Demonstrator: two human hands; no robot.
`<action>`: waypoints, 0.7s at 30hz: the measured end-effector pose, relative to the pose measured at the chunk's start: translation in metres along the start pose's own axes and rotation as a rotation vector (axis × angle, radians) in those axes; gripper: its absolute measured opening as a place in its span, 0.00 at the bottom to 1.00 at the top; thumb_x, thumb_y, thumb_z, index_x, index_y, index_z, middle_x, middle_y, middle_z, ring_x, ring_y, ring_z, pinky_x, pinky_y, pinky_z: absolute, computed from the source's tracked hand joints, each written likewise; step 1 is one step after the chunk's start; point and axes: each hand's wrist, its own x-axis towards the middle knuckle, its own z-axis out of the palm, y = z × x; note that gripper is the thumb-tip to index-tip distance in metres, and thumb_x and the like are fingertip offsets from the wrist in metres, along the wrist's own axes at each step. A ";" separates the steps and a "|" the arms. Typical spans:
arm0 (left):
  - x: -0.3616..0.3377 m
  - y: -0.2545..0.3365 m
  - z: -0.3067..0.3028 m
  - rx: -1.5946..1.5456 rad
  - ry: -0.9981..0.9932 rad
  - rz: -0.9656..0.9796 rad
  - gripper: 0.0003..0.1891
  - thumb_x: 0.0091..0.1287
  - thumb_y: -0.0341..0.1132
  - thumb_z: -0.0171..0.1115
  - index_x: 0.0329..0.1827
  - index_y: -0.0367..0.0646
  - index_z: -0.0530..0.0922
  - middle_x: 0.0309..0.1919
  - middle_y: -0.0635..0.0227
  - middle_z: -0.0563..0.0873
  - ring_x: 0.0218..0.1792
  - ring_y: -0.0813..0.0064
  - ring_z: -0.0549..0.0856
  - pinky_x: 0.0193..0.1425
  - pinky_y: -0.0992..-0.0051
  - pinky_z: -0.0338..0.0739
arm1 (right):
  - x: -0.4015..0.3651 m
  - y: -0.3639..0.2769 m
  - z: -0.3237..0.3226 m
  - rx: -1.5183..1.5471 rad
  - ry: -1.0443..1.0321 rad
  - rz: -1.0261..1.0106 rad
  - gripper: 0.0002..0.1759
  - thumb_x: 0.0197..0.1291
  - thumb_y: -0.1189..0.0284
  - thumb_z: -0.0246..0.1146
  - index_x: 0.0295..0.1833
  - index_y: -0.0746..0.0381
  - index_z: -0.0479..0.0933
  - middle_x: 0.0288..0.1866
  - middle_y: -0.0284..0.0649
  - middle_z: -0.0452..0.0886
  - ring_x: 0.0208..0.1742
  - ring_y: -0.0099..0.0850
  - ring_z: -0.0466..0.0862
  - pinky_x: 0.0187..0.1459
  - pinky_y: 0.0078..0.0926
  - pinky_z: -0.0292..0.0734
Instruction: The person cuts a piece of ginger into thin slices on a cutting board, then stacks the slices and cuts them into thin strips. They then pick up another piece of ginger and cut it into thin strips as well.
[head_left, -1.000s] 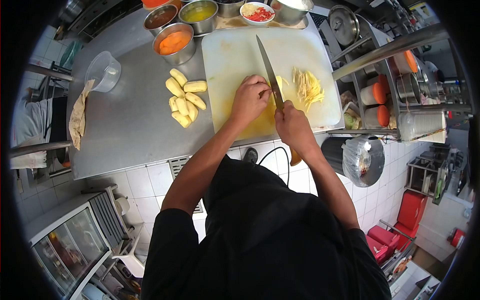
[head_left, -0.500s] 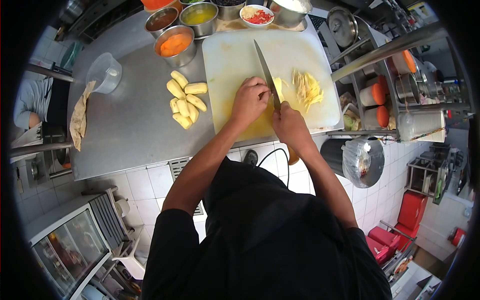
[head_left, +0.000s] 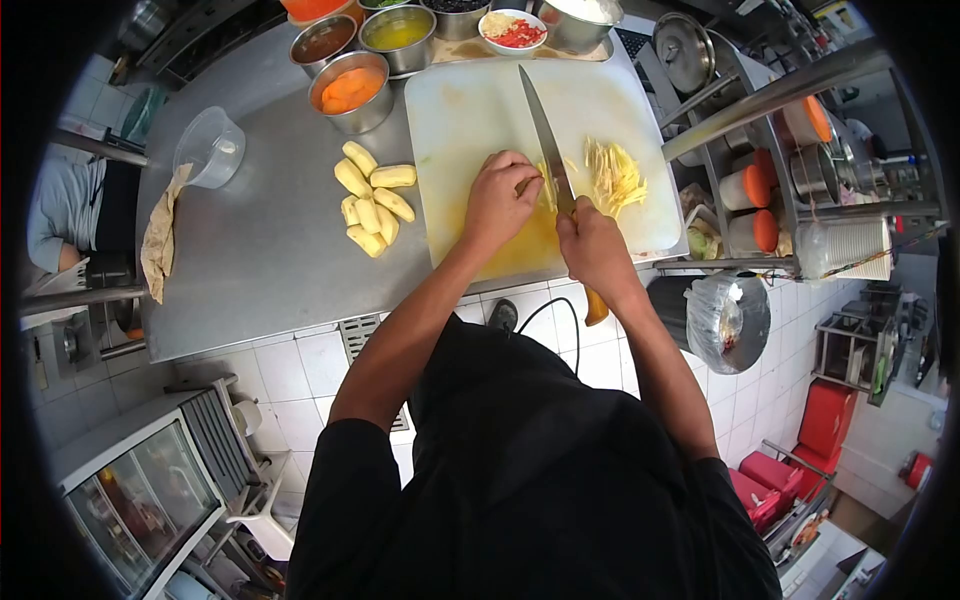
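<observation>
A large kitchen knife (head_left: 541, 118) points away from me over the white cutting board (head_left: 455, 110). My right hand (head_left: 600, 248) grips it where the handle meets the blade, and the wooden handle end sticks out below the hand. My left hand (head_left: 503, 203) lies on the board left of the blade, fingers curled and pinched at a few pale yellow strips (head_left: 545, 188); the fingertips partly hide them. Right of the blade is a pile of thin yellow strips (head_left: 614, 177). Several whole peeled yellow pieces (head_left: 368, 218) lie on the steel table left of the board.
Metal bowls stand along the back, one with orange slices (head_left: 352, 90), one with yellow liquid (head_left: 398, 30). A white bowl (head_left: 514, 32) holds chopped red and pale bits. A clear plastic tub (head_left: 215, 150) and brown cloth (head_left: 160, 235) lie left. A lined bin (head_left: 728, 325) stands right.
My right hand and the knife have shifted to the right, away from my left fingers. The yellow slice right of the blade no longer shows there; thin strips now show between my left fingertips and the blade.
</observation>
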 end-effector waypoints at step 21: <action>-0.001 -0.006 0.003 -0.004 0.036 -0.039 0.07 0.65 0.30 0.72 0.44 0.39 0.89 0.45 0.66 0.87 0.43 0.69 0.87 0.46 0.71 0.82 | -0.010 -0.007 -0.020 0.273 -0.040 0.102 0.15 0.76 0.69 0.55 0.44 0.73 0.71 0.24 0.53 0.81 0.18 0.39 0.83 0.24 0.36 0.80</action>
